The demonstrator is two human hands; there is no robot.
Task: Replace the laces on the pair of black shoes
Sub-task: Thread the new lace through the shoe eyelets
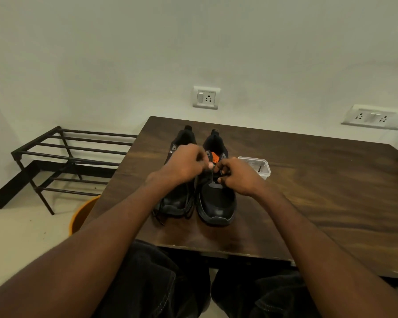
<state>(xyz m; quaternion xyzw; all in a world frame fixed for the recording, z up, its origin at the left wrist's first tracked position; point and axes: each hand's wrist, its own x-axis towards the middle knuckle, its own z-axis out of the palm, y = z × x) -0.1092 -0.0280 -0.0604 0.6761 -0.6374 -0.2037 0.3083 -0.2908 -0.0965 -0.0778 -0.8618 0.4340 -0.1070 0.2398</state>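
Wooden table [308, 191] carries two black shoes. Left hand [184, 165] and right hand [238, 176] over right shoe [216, 198], fingers curled, apparently pinching lace [213, 172]; left shoe [177, 198] alongside.

No legible text anywhere.

Camera layout: one head-worn wide-angle view.
We look forward and down from above our own forearms at the near corner of the wooden table [308, 191], close in, facing the wall [193, 42].
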